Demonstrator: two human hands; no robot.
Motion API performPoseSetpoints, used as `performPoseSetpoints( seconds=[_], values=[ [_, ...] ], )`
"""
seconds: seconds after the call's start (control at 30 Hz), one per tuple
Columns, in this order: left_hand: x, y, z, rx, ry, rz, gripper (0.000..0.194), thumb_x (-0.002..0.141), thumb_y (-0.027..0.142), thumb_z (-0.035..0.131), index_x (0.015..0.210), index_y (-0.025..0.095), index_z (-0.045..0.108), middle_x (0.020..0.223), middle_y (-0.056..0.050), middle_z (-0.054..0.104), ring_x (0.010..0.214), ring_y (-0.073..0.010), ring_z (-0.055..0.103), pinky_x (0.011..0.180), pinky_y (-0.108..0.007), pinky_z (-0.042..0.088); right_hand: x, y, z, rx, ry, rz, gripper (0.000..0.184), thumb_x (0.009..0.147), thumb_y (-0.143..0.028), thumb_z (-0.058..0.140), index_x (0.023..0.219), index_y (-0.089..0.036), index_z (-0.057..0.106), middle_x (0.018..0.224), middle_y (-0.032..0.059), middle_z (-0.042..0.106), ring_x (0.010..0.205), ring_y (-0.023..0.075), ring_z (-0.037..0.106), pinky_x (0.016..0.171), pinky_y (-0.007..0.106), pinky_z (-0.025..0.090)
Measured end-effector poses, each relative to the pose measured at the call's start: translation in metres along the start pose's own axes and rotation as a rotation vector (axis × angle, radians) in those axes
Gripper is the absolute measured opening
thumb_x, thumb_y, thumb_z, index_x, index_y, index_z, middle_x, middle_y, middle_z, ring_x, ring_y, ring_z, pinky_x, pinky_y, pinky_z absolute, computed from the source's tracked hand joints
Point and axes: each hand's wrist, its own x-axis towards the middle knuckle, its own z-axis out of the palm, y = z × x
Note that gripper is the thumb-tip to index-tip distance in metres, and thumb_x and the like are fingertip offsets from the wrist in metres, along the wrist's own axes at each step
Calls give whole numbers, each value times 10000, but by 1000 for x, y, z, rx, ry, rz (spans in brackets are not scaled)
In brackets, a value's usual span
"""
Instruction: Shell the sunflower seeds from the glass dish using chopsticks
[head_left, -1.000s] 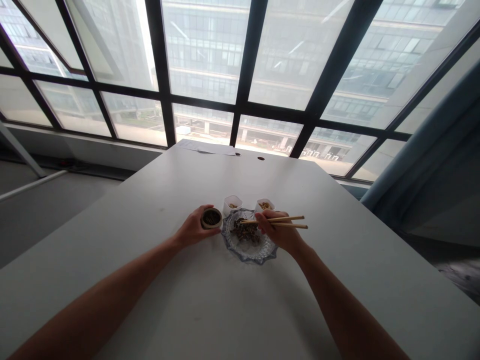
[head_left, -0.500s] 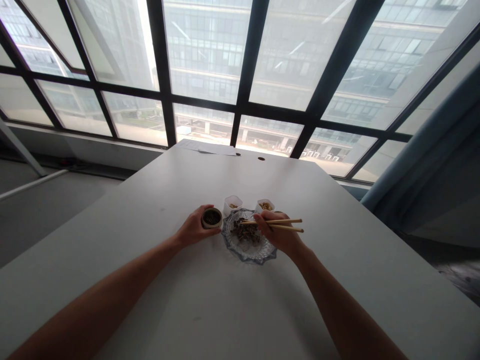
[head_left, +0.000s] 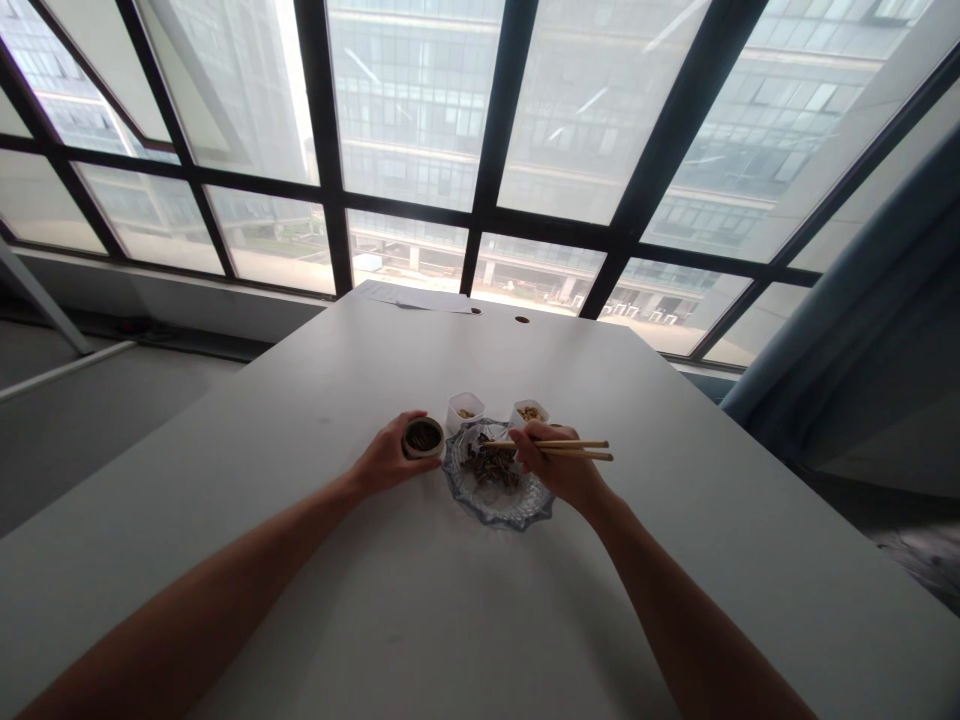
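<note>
Bare-handed work on a bench (head_left: 450,620). A scalloped glass bowl (head_left: 499,522), between the bench's left and right edges, contains brown shreds (head_left: 493,470). Left hand (head_left: 384,458): curled around a round cup (head_left: 421,456) beside the bowl. Right hand (head_left: 568,468): fingers closed on chopsticks (head_left: 589,449), tips at the shreds. Beyond the bowl: two translucent containers (head_left: 454,419). Far-left corner: papers (head_left: 431,301).

The cup (head_left: 424,457) in the left hand (head_left: 386,453) shows a pale beige rim around a near-black inside. The chopsticks (head_left: 586,443) in the right hand (head_left: 562,470) are light tan. Between the hands, the glass bowl (head_left: 489,512) is clear, faceted and bluish-grey at its scalloped rim, its shreds (head_left: 493,468) dark brown. Under both hands, the worktop (head_left: 420,600) is grey-white; well right of the right hand, the curtain (head_left: 847,270) is grey-blue.
</note>
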Motion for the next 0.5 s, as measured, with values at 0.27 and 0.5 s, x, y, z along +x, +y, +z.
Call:
performPoseSetpoints(
  seconds=[0.27, 0.5],
  values=[
    [0, -1, 1, -7, -2, -7, 727, 668, 491, 821, 1272, 189, 550, 1164, -122, 707, 1055, -299, 692, 934, -430, 551, 0, -2, -5, -62, 88, 6, 472, 977, -578, 474, 667, -229, 548, 544, 30, 636, 478, 163, 613, 468, 255, 482],
    [-1, -3, 1, -12, -7, -4, 721, 675, 474, 822, 1276, 189, 544, 1162, -122, 708, 1049, -291, 690, 929, -427, 552, 1, -9, -6, 18, 149, 81, 487, 958, -625, 477, 673, -234, 531, 512, 20, 614, 410, 159, 572, 388, 256, 434]
  ],
)
